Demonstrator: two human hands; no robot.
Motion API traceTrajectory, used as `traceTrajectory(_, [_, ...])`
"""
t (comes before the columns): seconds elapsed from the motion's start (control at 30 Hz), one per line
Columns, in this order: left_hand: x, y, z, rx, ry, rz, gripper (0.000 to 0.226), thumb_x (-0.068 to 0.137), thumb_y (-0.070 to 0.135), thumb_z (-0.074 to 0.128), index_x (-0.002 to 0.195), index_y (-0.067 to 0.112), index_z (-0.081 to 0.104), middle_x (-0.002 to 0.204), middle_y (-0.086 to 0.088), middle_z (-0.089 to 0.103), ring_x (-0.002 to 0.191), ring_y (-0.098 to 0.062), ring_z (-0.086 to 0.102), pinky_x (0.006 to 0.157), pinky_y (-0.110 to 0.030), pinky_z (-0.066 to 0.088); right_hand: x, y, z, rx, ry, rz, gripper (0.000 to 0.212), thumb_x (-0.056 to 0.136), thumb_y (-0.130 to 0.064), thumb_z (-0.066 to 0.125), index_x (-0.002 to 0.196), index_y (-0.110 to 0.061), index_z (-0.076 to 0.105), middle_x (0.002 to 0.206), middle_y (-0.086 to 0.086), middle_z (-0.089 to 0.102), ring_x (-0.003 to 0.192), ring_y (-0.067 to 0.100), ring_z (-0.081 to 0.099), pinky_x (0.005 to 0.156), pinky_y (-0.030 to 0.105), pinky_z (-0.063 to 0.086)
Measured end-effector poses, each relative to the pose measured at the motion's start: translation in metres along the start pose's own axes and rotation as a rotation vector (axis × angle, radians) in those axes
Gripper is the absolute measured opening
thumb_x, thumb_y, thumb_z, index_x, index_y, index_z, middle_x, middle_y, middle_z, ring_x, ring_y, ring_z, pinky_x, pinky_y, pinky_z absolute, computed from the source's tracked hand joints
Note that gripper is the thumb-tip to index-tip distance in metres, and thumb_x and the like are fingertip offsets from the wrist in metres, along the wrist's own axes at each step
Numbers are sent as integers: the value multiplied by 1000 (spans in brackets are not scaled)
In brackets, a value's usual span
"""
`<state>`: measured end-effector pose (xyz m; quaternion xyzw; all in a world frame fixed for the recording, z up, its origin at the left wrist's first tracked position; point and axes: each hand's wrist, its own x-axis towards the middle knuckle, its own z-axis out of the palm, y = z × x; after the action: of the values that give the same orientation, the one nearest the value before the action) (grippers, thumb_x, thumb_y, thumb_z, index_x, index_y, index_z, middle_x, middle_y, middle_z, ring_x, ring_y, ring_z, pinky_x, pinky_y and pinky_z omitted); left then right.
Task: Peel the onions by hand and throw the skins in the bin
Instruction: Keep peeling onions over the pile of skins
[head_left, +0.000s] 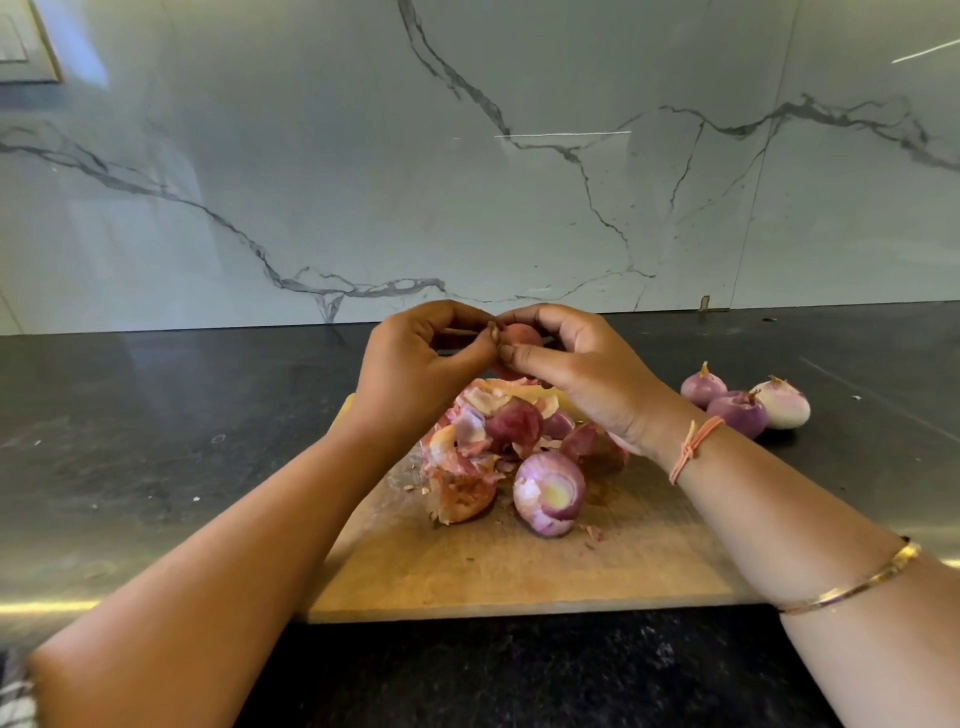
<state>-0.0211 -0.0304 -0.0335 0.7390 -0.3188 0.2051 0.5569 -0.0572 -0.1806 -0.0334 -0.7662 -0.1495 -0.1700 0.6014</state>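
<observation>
While hands (421, 364) (576, 364) pinch onion (519, 335), skins (467, 441) litter prob. wood board (519, 571)

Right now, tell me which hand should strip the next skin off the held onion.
Left, probably: the left hand pinches skin at the tip of the onion; the right hand curls round it as support.

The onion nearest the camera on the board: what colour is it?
The onion is pale purple with a yellowish-white top; head view.
</observation>
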Motion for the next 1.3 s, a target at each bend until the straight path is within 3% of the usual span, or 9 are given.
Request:
traceTrajectory(0.17, [2, -1, 2, 90, 73, 34, 14, 85, 7, 67, 84, 21, 70, 73, 18, 65, 64, 9, 63, 60, -6, 47, 0, 0, 3, -108, 42, -39, 21, 87, -9, 67, 107, -13, 66, 103, 5, 69, 97, 17, 66, 88, 28, 55])
traceTrajectory(0.4, [4, -3, 0, 172, 86, 102, 10, 84, 8, 67, 90, 10, 75, 72, 18, 64, 66, 8, 62, 62, -7, 49, 0, -2, 1, -47, 29, -14, 17, 85, -8, 68, 100, -16, 67, 100, 5, 70, 94, 16, 68, 88, 31, 56])
traceTrajectory(0.73, [1, 0, 1, 31, 84, 105, 19, 88, 3, 62, 87, 21, 68, 79, 17, 67, 72, 7, 65, 67, -8, 49, 3, 1, -2, -49, -13, 23, 30, 86, -19, 68, 114, -17, 57, 112, 7, 65, 107, 22, 63, 91, 30, 53])
traceTrajectory(0.9, [1, -2, 1, 29, 77, 19, 26, 88, 9, 61, 80, 33, 68, 76, 20, 68, 76, 4, 65, 75, -16, 54, 1, 1, -1, -383, 94, -148, 35, 82, -17, 73, 110, -12, 53, 100, 0, 63, 91, 15, 62, 80, 26, 53])
traceTrajectory(1.0, [1, -3, -1, 35, 57, 5, 18, 88, 11, 62, 87, 26, 71, 83, 16, 70, 78, 2, 67, 78, -21, 56, 1, 2, -2, -481, 143, -223, 39, 82, -17, 74, 108, -10, 46, 94, 1, 59, 83, 13, 60, 68, 19, 48])
traceTrajectory(1.1, [-1, 0, -1, 39, 10, 31, 16, 87, 9, 64, 92, 22, 71, 85, 14, 71, 77, 2, 67, 75, -17, 55, 2, 3, -3, -543, 116, -253, 42, 82, -16, 74, 110, -9, 43, 90, -1, 56, 76, 13, 57, 62, 17, 45])
traceTrajectory(1.17, [-2, 3, 1, 56, -3, 52, 17, 86, 9, 65, 91, 24, 70, 83, 15, 69, 76, 3, 67, 73, -14, 54, 2, 4, -2, -579, 85, -276, 46, 83, -15, 73, 118, -9, 43, 97, 0, 54, 80, 13, 55, 65, 14, 44])
traceTrajectory(1.23, [-3, 3, 2, 82, 7, 64, 18, 86, 8, 65, 90, 26, 69, 81, 17, 68, 75, 4, 67, 72, -14, 54, 2, 5, -3, -612, 42, -284, 55, 85, -16, 70, 132, -12, 41, 113, 2, 52, 98, 11, 53, 76, 9, 41])
traceTrajectory(1.3, [-3, 2, 3, 126, 19, 79, 19, 85, 8, 65, 90, 26, 70, 80, 20, 67, 75, 5, 66, 72, -12, 53, 3, 6, -3, -672, 19, -300, 59, 86, -17, 69, 137, -11, 41, 127, 6, 50, 115, 14, 50, 91, 14, 38])
